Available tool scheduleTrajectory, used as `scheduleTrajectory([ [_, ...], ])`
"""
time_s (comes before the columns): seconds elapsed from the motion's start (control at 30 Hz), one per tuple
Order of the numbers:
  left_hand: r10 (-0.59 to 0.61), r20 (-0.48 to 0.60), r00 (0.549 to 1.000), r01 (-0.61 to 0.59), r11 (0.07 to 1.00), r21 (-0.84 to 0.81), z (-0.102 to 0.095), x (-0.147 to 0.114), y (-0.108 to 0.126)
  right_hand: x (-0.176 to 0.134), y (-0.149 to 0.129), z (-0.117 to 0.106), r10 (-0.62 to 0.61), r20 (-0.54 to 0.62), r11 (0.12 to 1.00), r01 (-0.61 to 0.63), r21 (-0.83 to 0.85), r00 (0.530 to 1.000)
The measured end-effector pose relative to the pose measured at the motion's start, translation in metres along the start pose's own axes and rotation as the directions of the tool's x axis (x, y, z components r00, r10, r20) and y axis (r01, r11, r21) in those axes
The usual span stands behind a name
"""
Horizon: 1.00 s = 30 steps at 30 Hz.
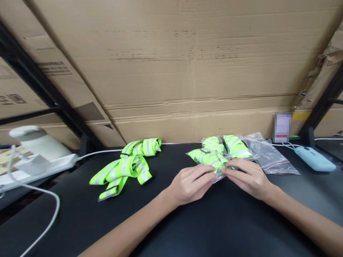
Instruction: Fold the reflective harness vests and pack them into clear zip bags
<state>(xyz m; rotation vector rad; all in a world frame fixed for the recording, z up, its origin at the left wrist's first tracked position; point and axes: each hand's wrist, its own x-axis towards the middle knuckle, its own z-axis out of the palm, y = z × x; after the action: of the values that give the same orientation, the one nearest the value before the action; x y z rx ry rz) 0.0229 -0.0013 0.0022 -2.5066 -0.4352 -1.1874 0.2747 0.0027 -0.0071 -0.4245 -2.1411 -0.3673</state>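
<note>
Between my two hands is a clear plastic bag (206, 157) with a folded neon-yellow reflective strap inside. My left hand (191, 182) pinches the bag's near edge from the left. Close beside it, my right hand (248, 176) pinches the same edge from the right, the fingertips of both hands almost meeting. Just behind lie two more bagged reflective straps (237, 146), partly covered by the front bag and my right hand. Loose reflective straps (125, 167) lie in folds on the black table to the left, a dark buckle showing on one.
Clear zip bags (270, 157) lie right of the filled ones. Farther right are a light-blue power bank (314, 159) and a propped phone (282, 127). A pale bottle (40, 141), a white power strip (64, 162) and cables are at left. Cardboard (187, 71) walls the back.
</note>
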Motion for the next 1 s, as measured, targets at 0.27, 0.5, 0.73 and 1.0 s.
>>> scheduleTrajectory([
  [0.27, -0.017, -0.051, 0.999, 0.014, 0.998, -0.067, -0.001, 0.0026, 0.002, -0.0001, 0.0014, -0.0019, -0.019, -0.007, 0.999, 0.02, 0.029, 1.0],
  [0.5, -0.01, -0.043, 0.999, 0.005, 0.994, -0.113, 0.0, 0.0056, 0.0038, 0.0025, -0.0002, -0.002, -0.022, 0.014, 0.999, 0.022, 0.025, 1.0],
  [0.73, -0.118, -0.067, 0.991, 0.109, 0.985, -0.133, 0.0016, 0.0044, 0.0051, 0.003, -0.0015, 0.0002, 0.009, 0.003, 1.0, -0.009, 0.014, 1.0],
  [1.0, -0.035, -0.065, 0.997, 0.028, 0.994, -0.11, -0.0004, 0.0048, 0.0045, 0.0038, -0.002, -0.0017, 0.049, 0.025, 0.999, -0.049, -0.01, 0.998],
])
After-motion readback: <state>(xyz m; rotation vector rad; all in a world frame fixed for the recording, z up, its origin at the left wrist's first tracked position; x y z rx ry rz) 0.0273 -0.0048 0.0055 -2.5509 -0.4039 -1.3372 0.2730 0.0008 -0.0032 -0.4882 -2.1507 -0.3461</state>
